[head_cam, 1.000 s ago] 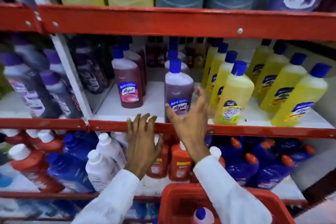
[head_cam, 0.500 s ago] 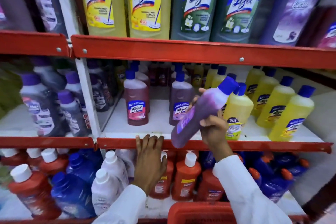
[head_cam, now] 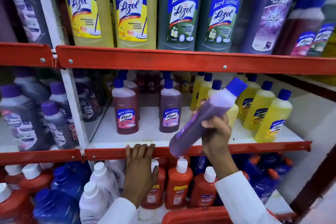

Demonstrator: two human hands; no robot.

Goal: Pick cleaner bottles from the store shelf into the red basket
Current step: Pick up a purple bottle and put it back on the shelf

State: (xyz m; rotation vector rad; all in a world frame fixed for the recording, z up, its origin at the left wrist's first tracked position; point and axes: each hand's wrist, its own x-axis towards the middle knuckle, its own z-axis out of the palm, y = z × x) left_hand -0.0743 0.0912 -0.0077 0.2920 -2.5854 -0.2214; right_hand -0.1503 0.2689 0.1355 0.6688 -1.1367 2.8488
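Now my right hand (head_cam: 216,132) is wrapped around a purple Lizol bottle (head_cam: 203,118), tilted with its blue cap (head_cam: 237,86) up and right, clear of the middle shelf (head_cam: 145,136). My left hand (head_cam: 140,171) lies flat, fingers on the red shelf edge (head_cam: 109,153), holding nothing. The red basket (head_cam: 190,216) sits below.

Shelf rails (head_cam: 181,61) are painted red, the shelf boards (head_cam: 149,132) white. A purple bottle (head_cam: 201,120) with blue cap is seen tilted. Top-row bottles are coloured yellow (head_cam: 85,7) and grey-green (head_cam: 180,11), with blue-white labels. Middle-row bottles are coloured reddish-brown (head_cam: 125,109) and yellow (head_cam: 272,118), all blue-capped. Bottom-row bottles are coloured orange-red (head_cam: 178,185) with white caps, plus blue (head_cam: 54,203) and white (head_cam: 94,200). The basket (head_cam: 196,215) is red, the sleeves (head_cam: 241,200) white.
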